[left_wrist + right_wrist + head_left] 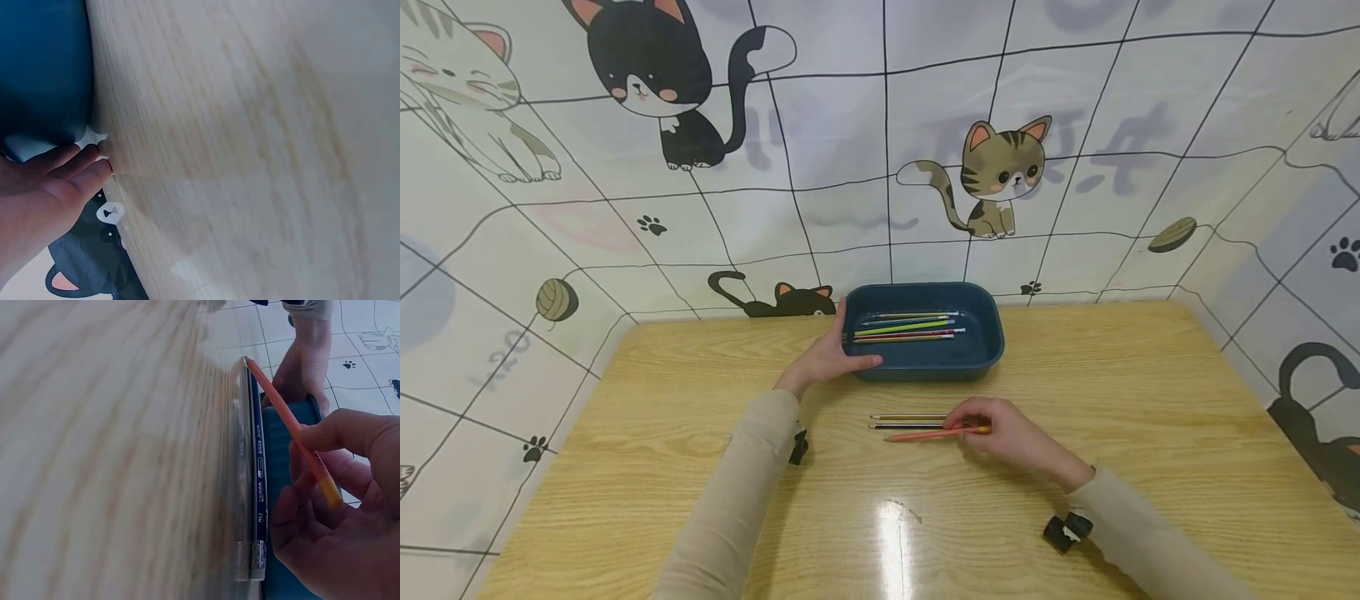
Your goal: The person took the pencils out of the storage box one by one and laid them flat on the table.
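At the dark blue plastic bin (925,372), my left hand (827,354) holds the left end, thumb over the front rim and fingers along the outside. Several pencils (910,327) lie lengthwise inside the bin. My right hand (1003,429) pinches an orange pencil (284,412) near its yellow end, between thumb and fingers. Its tip points left, tilted in the right wrist view. Just behind it on the table lie a dark blue pencil (257,469) and a gold-toned pencil (906,417), side by side. My right fingers partly hide their right ends in the head view.
The wooden table (1112,375) carries everything. A white sheet with cat drawings (850,208) rises behind the bin and along both sides. Black wrist mounts (1067,531) hang at the sleeves. Light glares off the tabletop near the front.
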`<control>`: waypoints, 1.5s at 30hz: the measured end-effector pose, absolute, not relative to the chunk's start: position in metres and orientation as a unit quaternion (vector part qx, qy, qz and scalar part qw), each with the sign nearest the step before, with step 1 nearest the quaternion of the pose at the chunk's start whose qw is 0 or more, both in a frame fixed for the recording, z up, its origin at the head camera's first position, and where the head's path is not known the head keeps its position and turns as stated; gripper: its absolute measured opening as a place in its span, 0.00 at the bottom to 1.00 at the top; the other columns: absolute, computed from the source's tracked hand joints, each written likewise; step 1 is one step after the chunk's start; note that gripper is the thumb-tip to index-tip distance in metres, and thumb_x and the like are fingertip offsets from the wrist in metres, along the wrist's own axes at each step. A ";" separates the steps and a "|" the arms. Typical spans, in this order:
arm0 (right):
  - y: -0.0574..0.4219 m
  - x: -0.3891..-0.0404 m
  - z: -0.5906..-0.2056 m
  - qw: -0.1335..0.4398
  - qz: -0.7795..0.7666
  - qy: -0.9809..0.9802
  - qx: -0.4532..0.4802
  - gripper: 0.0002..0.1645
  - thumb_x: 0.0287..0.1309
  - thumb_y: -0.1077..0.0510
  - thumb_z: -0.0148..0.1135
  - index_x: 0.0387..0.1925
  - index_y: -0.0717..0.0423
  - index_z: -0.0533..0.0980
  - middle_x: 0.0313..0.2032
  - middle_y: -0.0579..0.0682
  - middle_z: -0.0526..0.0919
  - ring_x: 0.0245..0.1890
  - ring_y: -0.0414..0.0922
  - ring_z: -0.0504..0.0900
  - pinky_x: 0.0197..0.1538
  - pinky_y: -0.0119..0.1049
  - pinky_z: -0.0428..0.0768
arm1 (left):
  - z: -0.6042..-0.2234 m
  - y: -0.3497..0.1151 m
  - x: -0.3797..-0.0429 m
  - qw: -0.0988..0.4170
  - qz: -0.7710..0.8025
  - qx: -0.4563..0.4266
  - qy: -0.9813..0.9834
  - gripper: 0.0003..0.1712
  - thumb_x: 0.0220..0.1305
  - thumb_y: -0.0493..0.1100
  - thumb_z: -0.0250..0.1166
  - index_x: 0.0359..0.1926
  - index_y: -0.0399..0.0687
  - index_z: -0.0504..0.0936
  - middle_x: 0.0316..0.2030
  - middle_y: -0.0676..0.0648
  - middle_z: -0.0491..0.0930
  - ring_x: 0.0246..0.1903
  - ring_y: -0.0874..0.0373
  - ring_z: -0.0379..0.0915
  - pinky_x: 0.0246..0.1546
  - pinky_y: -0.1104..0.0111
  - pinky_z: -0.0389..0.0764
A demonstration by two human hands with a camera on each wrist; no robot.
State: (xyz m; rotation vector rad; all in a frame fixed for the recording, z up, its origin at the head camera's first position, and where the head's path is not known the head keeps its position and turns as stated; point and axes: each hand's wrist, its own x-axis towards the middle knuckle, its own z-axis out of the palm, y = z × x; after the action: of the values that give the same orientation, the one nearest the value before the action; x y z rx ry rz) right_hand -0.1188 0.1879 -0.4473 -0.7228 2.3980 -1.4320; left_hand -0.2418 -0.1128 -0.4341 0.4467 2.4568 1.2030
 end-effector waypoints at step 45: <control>0.187 -0.125 -0.443 0.042 -0.314 0.908 -0.274 0.09 0.47 0.66 0.73 0.26 0.50 0.80 0.32 0.42 0.74 0.33 0.42 0.74 0.39 0.38 0.75 | -0.432 -0.111 -0.241 0.185 0.418 0.156 0.876 0.70 0.57 0.57 0.71 0.74 0.57 0.21 0.75 0.43 0.31 0.71 0.42 0.42 0.65 0.49 0.57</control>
State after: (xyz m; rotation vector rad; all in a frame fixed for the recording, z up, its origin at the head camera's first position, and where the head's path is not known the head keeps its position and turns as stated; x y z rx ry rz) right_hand -0.1254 0.1866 -0.4432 -0.8391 2.7797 -0.9603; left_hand -0.2415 -0.1113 -0.4318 0.4395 2.4672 1.1781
